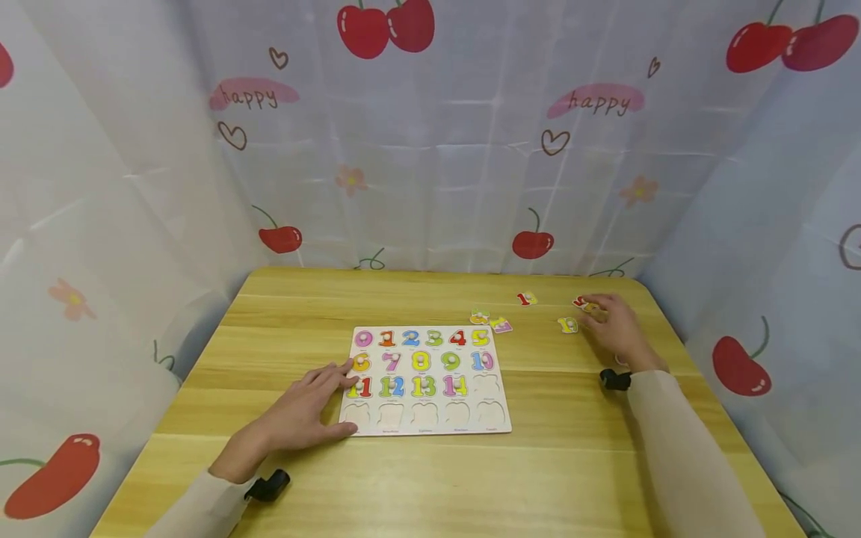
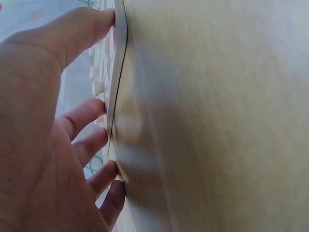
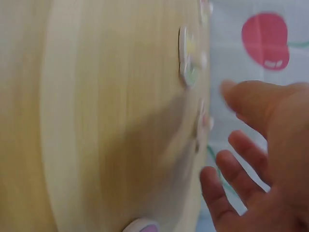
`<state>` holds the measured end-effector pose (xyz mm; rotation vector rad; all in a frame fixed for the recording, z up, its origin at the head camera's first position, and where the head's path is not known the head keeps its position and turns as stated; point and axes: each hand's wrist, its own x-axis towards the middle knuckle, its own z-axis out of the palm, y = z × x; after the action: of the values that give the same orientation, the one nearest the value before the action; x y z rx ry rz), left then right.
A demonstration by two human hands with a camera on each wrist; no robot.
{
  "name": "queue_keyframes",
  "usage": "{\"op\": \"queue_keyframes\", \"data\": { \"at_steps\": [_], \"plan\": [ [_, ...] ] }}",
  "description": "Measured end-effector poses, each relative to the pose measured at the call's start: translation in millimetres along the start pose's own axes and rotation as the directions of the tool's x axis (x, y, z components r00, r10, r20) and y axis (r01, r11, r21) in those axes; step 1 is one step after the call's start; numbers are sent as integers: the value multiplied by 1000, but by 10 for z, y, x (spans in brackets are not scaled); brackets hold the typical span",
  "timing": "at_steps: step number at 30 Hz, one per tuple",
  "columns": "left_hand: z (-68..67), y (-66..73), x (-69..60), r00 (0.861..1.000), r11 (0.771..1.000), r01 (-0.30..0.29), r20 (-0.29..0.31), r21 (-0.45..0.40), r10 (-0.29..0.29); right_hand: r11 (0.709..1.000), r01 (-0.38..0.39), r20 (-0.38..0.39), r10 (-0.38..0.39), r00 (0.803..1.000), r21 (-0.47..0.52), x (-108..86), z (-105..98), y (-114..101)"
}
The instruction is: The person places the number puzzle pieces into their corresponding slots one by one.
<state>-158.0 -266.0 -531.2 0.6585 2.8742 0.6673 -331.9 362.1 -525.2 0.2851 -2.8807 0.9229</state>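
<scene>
A wooden number puzzle board (image 1: pixel 430 428) lies on the table, its upper spaces filled with colourful knobbed number pieces from 0 to 14. My left hand (image 1: pixel 303 409) rests at its left edge, thumb and fingertips touching the rim, as the board's side (image 2: pixel 117 72) shows in the left wrist view. Over the loose pieces at the right hovers my right hand (image 1: pixel 615 329), fingers spread and nothing visibly held. Nearest it are a red-and-yellow number piece (image 1: pixel 580 302) and a yellow-green piece (image 1: pixel 568 325). In the right wrist view, a knobbed piece (image 3: pixel 186 53) stands apart from the thumb.
Farther left lie a red-and-yellow number piece (image 1: pixel 528 299), a green-and-yellow piece (image 1: pixel 480 317) and a purple-and-yellow piece (image 1: pixel 501 325). Another piece (image 1: pixel 621 361) is partly hidden beneath the right wrist. A cherry-print curtain (image 1: pixel 430 149) surrounds the wooden table (image 1: pixel 437 486).
</scene>
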Motion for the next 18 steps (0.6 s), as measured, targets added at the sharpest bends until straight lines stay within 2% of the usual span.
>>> {"op": "queue_keyframes", "data": {
  "at_steps": [5, 8, 11, 18],
  "plan": [
    [-3, 3, -3, 1000, 1000, 0, -3, 6, 0, 996, 42, 86, -35, 996, -83, 86, -27, 141],
    [-5, 2, -3, 1000, 1000, -2, -3, 4, 2, 996, 38, 104, -29, 994, -86, 96, -17, 147],
    [-8, 4, -3, 1000, 1000, -1, -1, 3, 1, 997, 22, 85, -16, 996, -73, 81, 14, 134],
    [-28, 27, -7, 1000, 1000, -7, 0, 2, 7, 999, -46, -24, 45, 999, -23, 16, 99, 69]
  ]
}}
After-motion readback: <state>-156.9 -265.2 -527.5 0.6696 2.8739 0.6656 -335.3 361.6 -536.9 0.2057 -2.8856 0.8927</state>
